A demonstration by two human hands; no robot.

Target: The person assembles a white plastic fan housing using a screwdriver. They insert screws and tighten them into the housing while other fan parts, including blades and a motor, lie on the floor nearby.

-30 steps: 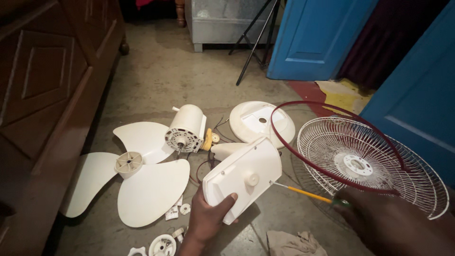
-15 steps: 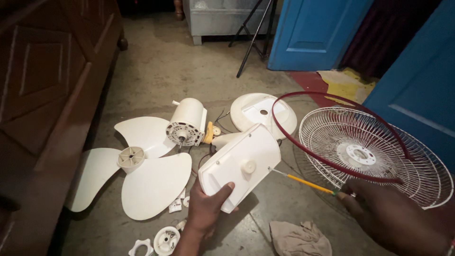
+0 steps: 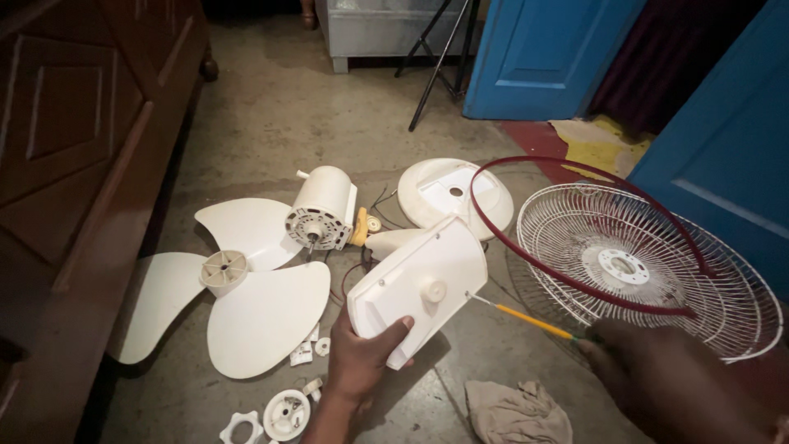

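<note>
In the head view little differs from half a second ago: the white rectangular plastic fan housing [image 3: 419, 288] sits at nearly the same tilt above the concrete floor [image 3: 279, 123], and the scene has only slid slightly as the camera shifted. The left hand [image 3: 362, 362] holds the housing from below, its fingers [image 3: 393, 330] curled tight over the lower edge with the thumb on the face. The right hand [image 3: 666, 382] is closed around the green handle of a yellow-shafted screwdriver [image 3: 526, 319], whose tip meets the housing's right edge. On the floor to the left lie a white three-blade plastic fan blade [image 3: 246, 296] and a white cylindrical motor [image 3: 322, 210]; to the right, a white wire fan guard [image 3: 641, 271] with a dark red rim.
</note>
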